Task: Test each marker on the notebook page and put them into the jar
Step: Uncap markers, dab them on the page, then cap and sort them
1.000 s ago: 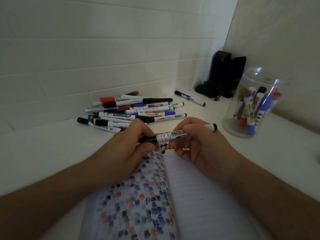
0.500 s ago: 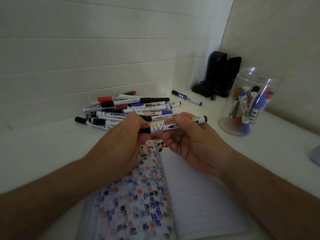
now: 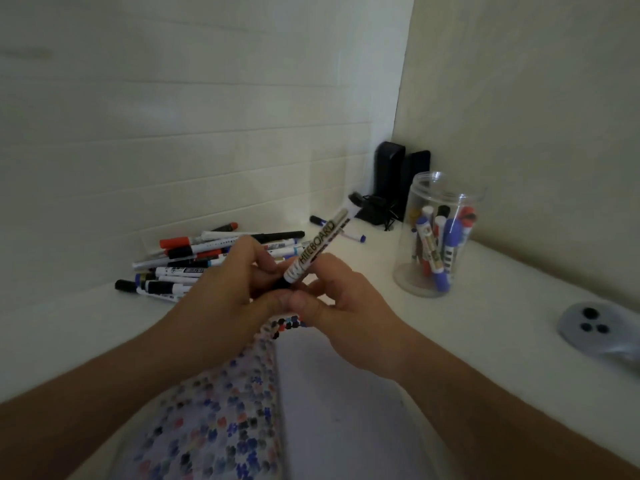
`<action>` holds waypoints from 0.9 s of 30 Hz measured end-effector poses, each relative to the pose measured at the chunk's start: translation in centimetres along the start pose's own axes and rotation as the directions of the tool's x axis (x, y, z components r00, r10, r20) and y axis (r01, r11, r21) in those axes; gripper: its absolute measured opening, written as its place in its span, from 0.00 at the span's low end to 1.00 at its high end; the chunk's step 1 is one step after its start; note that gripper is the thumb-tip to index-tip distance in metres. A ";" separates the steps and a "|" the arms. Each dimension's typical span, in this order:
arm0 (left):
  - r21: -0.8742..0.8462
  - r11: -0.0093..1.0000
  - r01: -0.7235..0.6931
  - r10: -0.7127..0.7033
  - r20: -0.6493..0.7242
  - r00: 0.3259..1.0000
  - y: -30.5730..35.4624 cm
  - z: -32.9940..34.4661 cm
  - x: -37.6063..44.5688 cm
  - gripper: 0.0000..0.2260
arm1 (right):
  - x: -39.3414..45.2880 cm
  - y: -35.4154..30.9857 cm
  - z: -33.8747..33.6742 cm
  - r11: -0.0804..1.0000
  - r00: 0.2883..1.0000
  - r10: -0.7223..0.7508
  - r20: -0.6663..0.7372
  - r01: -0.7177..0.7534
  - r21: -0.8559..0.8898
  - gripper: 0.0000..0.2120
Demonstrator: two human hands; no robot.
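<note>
Two hands meet at the middle of the head view, above the top edge of an open notebook (image 3: pixel 346 410). The left hand (image 3: pixel 228 303) has its fingers curled round the dark lower end of a whiteboard marker (image 3: pixel 318 247), and the right hand (image 3: pixel 343 306) pinches the same end from the other side, thumb towards the camera. The marker tilts up and to the right, its white barrel lettered and its far tip dark and blurred; whether the cap is on cannot be told.

The notebook lies at lower centre on a white counter (image 3: pixel 485 341), its flowered cover (image 3: pixel 214 427) folded to the left and a pale page to the right. A pile of markers (image 3: pixel 207 261) sits at centre left, behind the left hand, against a wall of white tiles (image 3: pixel 173 116). One blue marker (image 3: pixel 353 235) lies apart, nearer the corner. At right of centre stands a clear jar (image 3: pixel 436 285) with several markers upright inside, well apart from the hands. Two black speakers (image 3: pixel 391 174) stand in the corner, where the tiles meet a plain beige wall (image 3: pixel 536 98). A grey phone (image 3: pixel 595 327) lies at the right edge.
</note>
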State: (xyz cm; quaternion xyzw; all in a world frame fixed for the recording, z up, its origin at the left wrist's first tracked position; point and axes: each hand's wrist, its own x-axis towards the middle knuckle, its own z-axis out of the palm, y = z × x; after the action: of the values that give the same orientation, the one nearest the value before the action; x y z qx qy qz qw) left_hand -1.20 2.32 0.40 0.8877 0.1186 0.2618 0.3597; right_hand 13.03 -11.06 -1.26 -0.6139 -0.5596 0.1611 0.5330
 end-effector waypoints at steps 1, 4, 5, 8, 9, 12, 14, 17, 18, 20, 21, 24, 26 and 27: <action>0.012 1.000 0.018 -0.018 -0.016 1.000 0.4 0.3 0.7 0.13 | 0.0 0.4 0.0 1.000 0.999 0.012 -0.032 -0.011 0.021 0.10; 0.211 0.977 0.037 -0.041 0.014 0.999 0.6 0.4 2.3 0.11 | 0.1 0.6 -1.4 0.993 0.989 0.065 -0.131 -0.050 0.110 0.10; 0.253 0.967 0.043 -0.045 0.003 0.999 0.3 0.2 2.7 0.09 | 0.0 0.6 -2.1 0.992 0.987 0.074 -0.144 -0.057 0.115 0.10; 0.396 0.916 0.061 -0.014 -0.121 0.993 -2.0 -0.2 3.1 0.06 | 0.0 0.8 -3.8 0.998 0.982 0.066 -0.175 -0.060 0.035 0.11; 0.425 0.902 0.072 -0.015 -0.136 0.991 -2.9 -0.3 2.8 0.05 | 0.0 0.8 -4.3 0.999 0.980 0.045 -0.196 -0.050 -0.019 0.13; 0.547 0.836 0.045 -0.016 -0.059 0.998 -5.3 -0.5 1.8 0.09 | 0.3 -0.6 -5.8 0.992 0.944 -0.070 -0.322 0.033 -0.119 0.16; 0.596 0.803 -0.001 -0.001 0.002 1.000 -6.1 -0.7 1.5 0.15 | 0.5 -2.8 -7.4 0.987 0.848 -0.161 -0.505 0.149 -0.064 0.13; 0.614 0.789 -0.022 0.004 0.030 1.000 -6.7 -0.7 1.7 0.23 | 1.2 -5.6 -12.1 0.976 0.647 -0.203 -0.735 0.198 -0.094 0.03; 0.620 0.784 -0.027 0.009 0.032 0.999 -6.9 -0.6 1.7 0.24 | 1.5 -6.2 -14.0 0.975 0.614 -0.221 -0.758 0.166 -0.150 0.02; 0.637 0.770 -0.028 0.019 0.021 1.000 -7.5 -0.2 1.8 0.22 | 1.9 -6.7 -17.7 0.947 0.619 -0.274 -0.736 0.041 -0.318 0.04; 0.649 0.761 -0.024 0.024 0.010 1.000 -7.7 0.0 1.8 0.20 | 2.1 -6.9 -19.3 0.911 0.656 -0.289 -0.697 -0.035 -0.411 0.05; 0.672 0.741 -0.019 0.035 -0.010 0.999 -8.1 0.6 1.8 0.16 | 2.7 -7.3 -22.5 0.681 0.803 -0.298 -0.515 -0.200 -0.705 0.07; 0.672 0.741 -0.015 0.042 -0.024 0.999 -8.1 0.8 1.9 0.14 | 3.5 -6.9 -23.4 0.432 0.901 -0.279 -0.333 -0.192 -0.881 0.08; 0.661 0.750 -0.008 0.049 -0.043 0.998 -8.1 0.8 1.9 0.13 | 4.0 -6.6 -23.3 0.344 0.944 -0.204 -0.261 -0.180 -0.922 0.09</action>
State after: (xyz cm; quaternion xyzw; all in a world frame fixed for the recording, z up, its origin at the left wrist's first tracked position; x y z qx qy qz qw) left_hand 0.66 8.44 -5.06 0.9513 0.2001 0.2339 0.0156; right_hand 29.47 -19.93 14.72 -0.8206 -0.4564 -0.2983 0.1712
